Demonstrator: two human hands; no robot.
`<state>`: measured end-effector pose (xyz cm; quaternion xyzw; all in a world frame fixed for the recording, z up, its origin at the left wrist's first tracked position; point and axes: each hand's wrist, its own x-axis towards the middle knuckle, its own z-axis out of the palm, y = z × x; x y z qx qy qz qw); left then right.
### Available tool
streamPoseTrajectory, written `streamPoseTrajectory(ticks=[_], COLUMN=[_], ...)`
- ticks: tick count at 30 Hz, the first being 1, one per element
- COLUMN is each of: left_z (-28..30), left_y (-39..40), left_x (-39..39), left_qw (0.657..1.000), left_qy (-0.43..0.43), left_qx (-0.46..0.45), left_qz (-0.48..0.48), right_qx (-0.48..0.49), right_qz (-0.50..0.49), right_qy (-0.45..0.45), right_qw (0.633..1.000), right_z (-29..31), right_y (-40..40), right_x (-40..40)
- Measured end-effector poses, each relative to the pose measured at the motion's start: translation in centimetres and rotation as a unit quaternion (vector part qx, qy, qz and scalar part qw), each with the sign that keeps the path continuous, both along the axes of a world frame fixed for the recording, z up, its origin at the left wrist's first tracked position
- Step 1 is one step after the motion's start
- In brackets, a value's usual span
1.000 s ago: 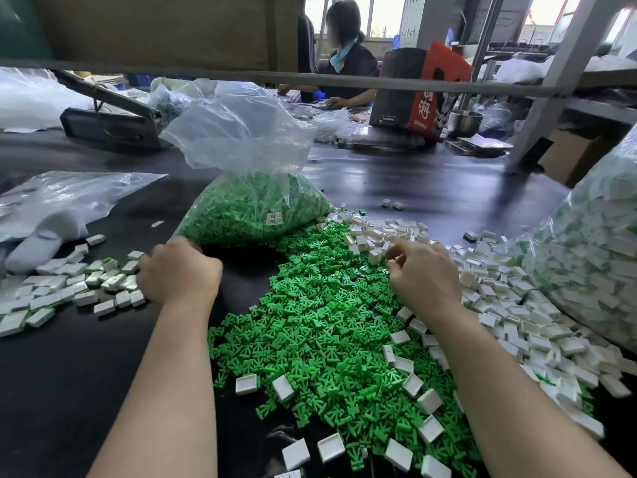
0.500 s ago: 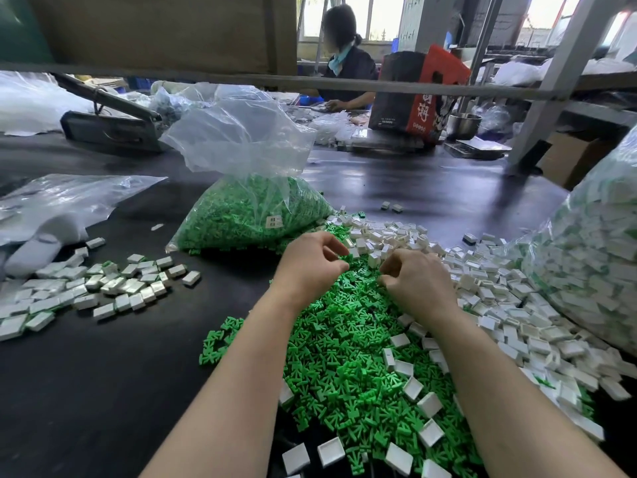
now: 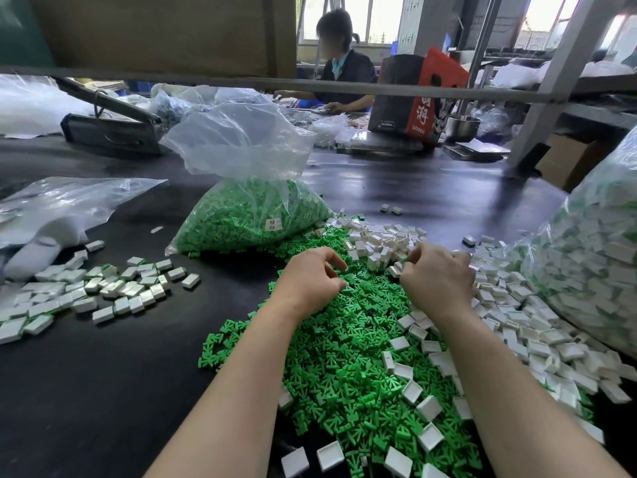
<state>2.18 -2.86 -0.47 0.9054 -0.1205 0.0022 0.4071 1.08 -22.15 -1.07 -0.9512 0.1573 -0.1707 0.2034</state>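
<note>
A loose heap of small green plastic pieces (image 3: 344,360) lies on the black table (image 3: 103,401) in front of me. White rectangular caps (image 3: 517,305) spread along its right side. My left hand (image 3: 308,282) hovers over the green heap with curled fingers, its thumb and forefinger pinching at a green piece on top. My right hand (image 3: 439,279) sits where green and white heaps meet; its fingertips pinch a small green piece, with a white cap right below them. To the left lies a separate group of white caps with green inside (image 3: 103,293).
An open clear bag of green pieces (image 3: 248,219) stands behind the heap. A big bag of white caps (image 3: 593,263) fills the right edge, and a flat clear bag (image 3: 51,208) lies far left. Beyond are a sealing machine (image 3: 110,129), a red box (image 3: 420,94) and another person (image 3: 344,70).
My left hand left the group of caps on the left and came right onto the green heap. My right hand stayed near the white caps, shifting only slightly.
</note>
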Motion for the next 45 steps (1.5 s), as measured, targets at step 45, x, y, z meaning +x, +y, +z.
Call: streamPoseTrajectory(ticks=[45], left_z=[1.0], left_y=[-1.5], left_x=[-0.3], left_qw=[0.969], left_qy=[0.014], left_qx=[-0.245], left_qz=[-0.007], right_qx=[0.581], right_qz=[0.244], right_qy=[-0.07], right_qw=[0.773], right_z=[2.4], right_y=[1.7], right_x=[-1.0])
